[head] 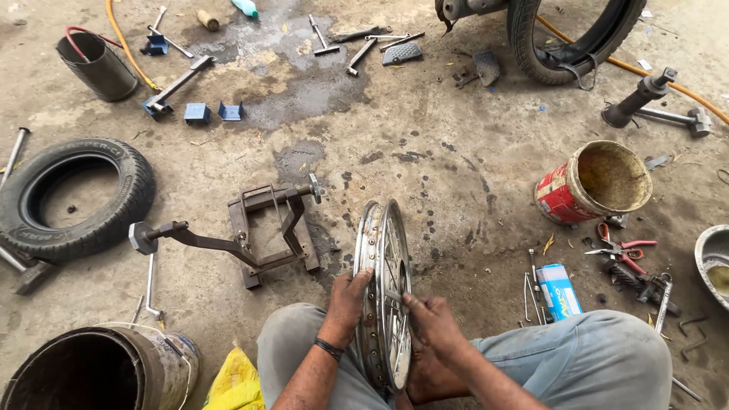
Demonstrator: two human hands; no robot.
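- I sit on a stained concrete floor (425, 137) littered with tools.
- A spoked wheel rim (383, 288) stands upright on edge between my knees.
- My left hand (348, 300) is closed around the rim's left edge, fingers curled over it.
- My right hand (433, 323) rests against the rim's right side, fingers bent onto the spokes.
- A metal stand (258, 235) sits just beyond the rim; a tyre (72, 197) lies well to the left, a red can (592, 182) and red-handled pliers (626, 250) to the right.
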